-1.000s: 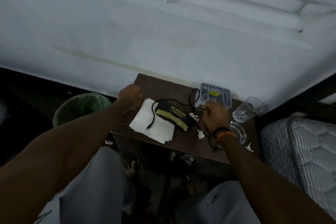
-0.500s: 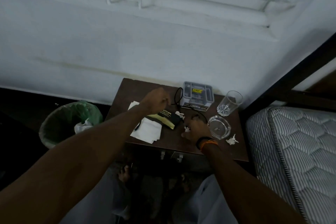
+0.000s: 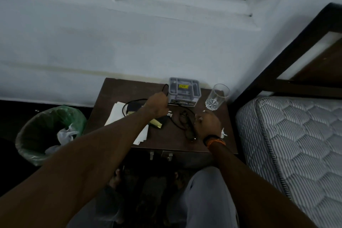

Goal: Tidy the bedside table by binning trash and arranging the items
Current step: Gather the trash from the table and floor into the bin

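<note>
The dark wooden bedside table (image 3: 118,89) stands against the wall. My left hand (image 3: 157,104) is a fist closed around a black cable (image 3: 165,88) just left of the grey organiser box (image 3: 184,91). Under that wrist lie a black and yellow case (image 3: 157,125) and white paper sheets (image 3: 118,114). My right hand (image 3: 207,124), with a dark and an orange wristband, lies palm down on the right side of the table, and what is under its fingers is hidden. Dark eyeglasses (image 3: 187,127) lie just left of it. White scraps lie at centre (image 3: 170,115) and beside my right wrist (image 3: 224,132).
An empty cut-glass tumbler (image 3: 216,98) stands at the table's back right corner. A green-lined bin (image 3: 37,135) with white trash inside sits on the floor to the left. A striped mattress (image 3: 296,144) and dark bed frame (image 3: 277,61) close off the right. My knees are below the table front.
My left hand has moved right, from beside the paper sheets to the organiser box, closing on the cable. My right hand has shifted right, over where the glass ashtray stood.
</note>
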